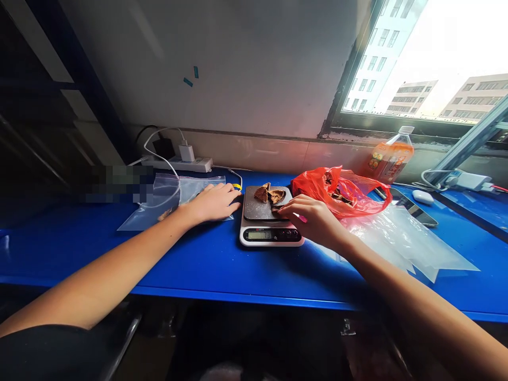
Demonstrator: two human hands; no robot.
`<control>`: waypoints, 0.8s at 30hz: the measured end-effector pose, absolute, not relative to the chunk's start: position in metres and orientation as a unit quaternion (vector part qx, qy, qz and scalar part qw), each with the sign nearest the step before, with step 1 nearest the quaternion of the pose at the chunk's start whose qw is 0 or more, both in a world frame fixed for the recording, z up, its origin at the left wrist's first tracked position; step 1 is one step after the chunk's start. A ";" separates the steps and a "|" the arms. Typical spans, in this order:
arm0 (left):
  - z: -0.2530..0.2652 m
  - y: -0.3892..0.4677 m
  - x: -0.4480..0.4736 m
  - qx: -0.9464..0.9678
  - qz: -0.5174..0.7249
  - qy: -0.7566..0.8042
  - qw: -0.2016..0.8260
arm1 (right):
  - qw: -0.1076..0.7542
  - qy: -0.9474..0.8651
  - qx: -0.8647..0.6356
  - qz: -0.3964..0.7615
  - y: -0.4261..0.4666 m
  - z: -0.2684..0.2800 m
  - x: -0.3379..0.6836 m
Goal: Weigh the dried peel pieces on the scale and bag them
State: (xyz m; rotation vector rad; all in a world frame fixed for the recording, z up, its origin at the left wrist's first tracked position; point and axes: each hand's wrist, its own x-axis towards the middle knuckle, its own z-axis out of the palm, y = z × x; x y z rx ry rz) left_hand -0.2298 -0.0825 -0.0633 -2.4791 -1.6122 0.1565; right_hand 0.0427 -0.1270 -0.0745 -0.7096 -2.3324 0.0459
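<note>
A white kitchen scale [272, 237] with a dark top plate stands on the blue table, its small display lit. On the plate lie a few curved, brown dried peel-like pieces [278, 197]. My right hand [313, 218] reaches over the plate's right edge, fingertips closed on a dark dried piece [275, 208] at the plate. To the scale's left, my left hand [214, 202] rests palm down with fingers stretched out over clear plastic bags [143, 216]. A brown bit shows by the left wrist. An open red plastic bag [317, 188] behind my right hand holds more brown pieces.
More clear bags [420, 241] lie right of the scale. A phone [416, 211], a white earphone case [423, 197] and an orange-labelled bottle [391, 159] stand behind them. A power strip [202, 165] with a charger and cables runs along the wall.
</note>
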 end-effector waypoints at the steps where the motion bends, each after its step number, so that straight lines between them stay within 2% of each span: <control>1: -0.063 -0.083 -0.230 -0.834 0.055 -0.542 0.091 | 0.347 -0.899 -0.267 0.017 -0.126 -0.076 0.042; 5: -0.063 -0.082 -0.231 -0.836 0.059 -0.536 0.098 | 0.402 -0.877 -0.258 -0.043 -0.129 -0.069 0.044; 11: -0.065 -0.082 -0.232 -0.838 0.056 -0.532 0.103 | 0.516 -0.778 -0.322 -0.158 -0.136 -0.041 0.064; 17: -0.065 -0.082 -0.232 -0.839 0.061 -0.530 0.104 | 0.517 -0.706 -0.431 -0.220 -0.127 -0.046 0.072; 24: -0.064 -0.082 -0.230 -0.837 0.061 -0.533 0.108 | 0.537 -0.653 -0.475 -0.247 -0.131 -0.035 0.086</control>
